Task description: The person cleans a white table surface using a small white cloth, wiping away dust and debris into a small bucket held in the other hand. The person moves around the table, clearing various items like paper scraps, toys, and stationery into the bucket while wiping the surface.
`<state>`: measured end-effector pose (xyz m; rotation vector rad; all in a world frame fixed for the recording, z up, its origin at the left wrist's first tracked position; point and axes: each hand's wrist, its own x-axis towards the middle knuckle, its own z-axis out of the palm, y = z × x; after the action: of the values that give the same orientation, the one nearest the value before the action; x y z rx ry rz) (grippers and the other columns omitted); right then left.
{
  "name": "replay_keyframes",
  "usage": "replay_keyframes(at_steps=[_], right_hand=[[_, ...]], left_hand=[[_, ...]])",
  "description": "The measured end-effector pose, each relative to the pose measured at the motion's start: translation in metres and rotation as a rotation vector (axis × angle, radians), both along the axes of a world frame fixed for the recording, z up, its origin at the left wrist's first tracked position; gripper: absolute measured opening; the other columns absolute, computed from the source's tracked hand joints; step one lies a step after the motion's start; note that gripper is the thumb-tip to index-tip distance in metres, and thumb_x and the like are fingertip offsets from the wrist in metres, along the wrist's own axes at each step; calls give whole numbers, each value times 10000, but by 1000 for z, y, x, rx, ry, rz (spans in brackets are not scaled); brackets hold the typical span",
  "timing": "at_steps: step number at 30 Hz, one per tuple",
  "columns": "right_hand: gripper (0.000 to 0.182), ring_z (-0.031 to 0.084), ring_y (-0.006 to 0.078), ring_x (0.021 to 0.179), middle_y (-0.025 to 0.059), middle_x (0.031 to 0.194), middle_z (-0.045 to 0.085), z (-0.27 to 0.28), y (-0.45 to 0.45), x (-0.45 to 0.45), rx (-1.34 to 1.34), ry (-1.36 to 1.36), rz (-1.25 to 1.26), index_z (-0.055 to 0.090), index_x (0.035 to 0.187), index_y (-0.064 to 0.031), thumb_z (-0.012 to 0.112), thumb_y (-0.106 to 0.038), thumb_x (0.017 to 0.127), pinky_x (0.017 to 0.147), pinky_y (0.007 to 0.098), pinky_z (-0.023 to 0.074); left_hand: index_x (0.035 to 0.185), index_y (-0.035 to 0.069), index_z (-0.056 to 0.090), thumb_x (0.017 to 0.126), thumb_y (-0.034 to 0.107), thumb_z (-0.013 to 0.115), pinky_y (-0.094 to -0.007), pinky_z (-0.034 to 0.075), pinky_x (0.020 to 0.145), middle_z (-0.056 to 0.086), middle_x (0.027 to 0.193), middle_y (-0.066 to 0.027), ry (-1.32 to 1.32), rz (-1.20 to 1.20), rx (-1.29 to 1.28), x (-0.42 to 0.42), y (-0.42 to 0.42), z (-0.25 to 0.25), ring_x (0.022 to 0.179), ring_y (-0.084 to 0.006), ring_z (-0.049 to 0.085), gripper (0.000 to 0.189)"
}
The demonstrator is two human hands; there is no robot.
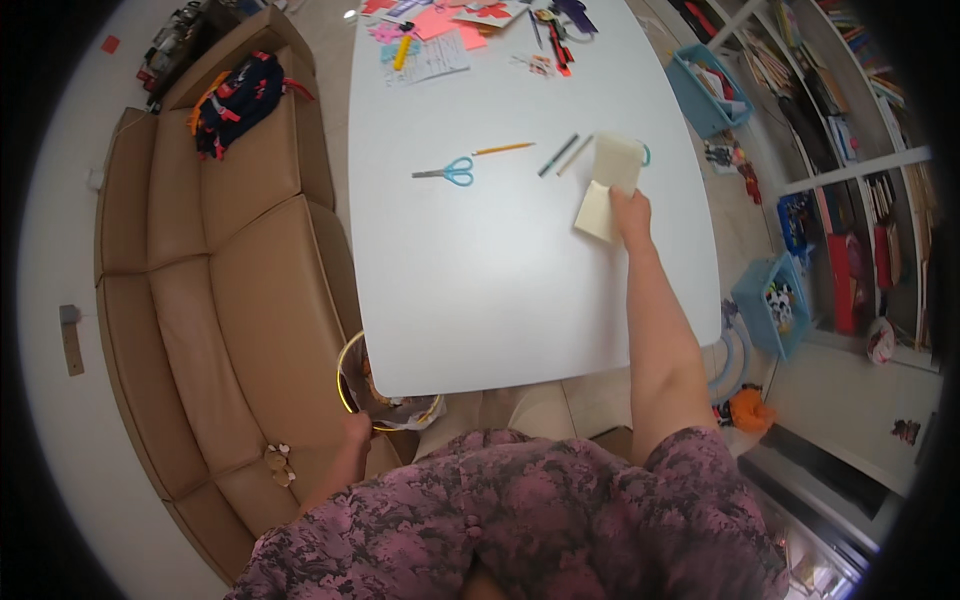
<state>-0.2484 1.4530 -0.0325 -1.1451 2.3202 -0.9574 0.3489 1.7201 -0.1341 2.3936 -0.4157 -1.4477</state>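
My right hand [632, 216] grips a small open notebook [616, 161] with cream pages, at the right part of the white table [480, 285]. Beside its upper page shows a teal ring-shaped thing [646, 154], partly hidden. Just left of the notebook lie a dark pen [559, 155] and a slim pale stick or pencil [575, 156]. Farther left are a yellow pencil [503, 148] and scissors [448, 172] with light blue handles. Down at the table's near left corner, my left hand [358, 427] holds the yellow rim of a lined waste bin [346, 375].
Papers [435, 56], a yellow stick-like item [402, 53] and several small items cover the table's far end. A brown sofa [262, 277] with a dark backpack [244, 101] runs along the left. Blue bins [709, 90] and a bookshelf [855, 161] stand on the right.
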Motion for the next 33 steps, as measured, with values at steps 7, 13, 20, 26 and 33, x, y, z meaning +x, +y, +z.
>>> replay_keyframes(at_steps=[7,13,20,26,33], right_hand=[[455,565,229,958,129,1069,587,20,-38,-66,-125,-384,-153,516,1143,58,574,-259,822,799,325,442],[456,541,215,1018,116,1144,552,-9,-115,-67,-76,-710,-9,450,1221,35,548,-225,860,864,321,424],[453,537,229,1052,133,1181,525,17,-144,-37,-67,-1022,235,416,1240,41,536,-210,883,902,326,427],[445,516,232,1080,134,1211,501,7,-135,-47,-37,-988,140,390,1258,42,513,-188,897,908,321,431],[444,493,239,1108,138,1238,474,-4,-204,5,-18,-1034,235,352,1279,40,491,-162,909,948,345,412]], left_hand=[[1028,-93,478,812,74,445,-417,560,483,589,887,-202,1,180,58,-29,-22,52,636,-315,633,276],[1063,-51,490,816,69,440,-398,563,495,600,897,-174,80,393,90,-43,21,37,659,-299,633,279],[1134,-2,465,817,58,418,-388,569,535,586,965,-156,144,578,187,-90,77,34,761,-299,630,326],[1163,-25,397,791,1,341,-445,566,557,566,938,-205,162,658,196,-126,110,27,720,-339,622,376],[1190,10,376,790,-3,377,-437,569,526,585,922,-200,210,699,118,-160,99,47,677,-336,638,399]])
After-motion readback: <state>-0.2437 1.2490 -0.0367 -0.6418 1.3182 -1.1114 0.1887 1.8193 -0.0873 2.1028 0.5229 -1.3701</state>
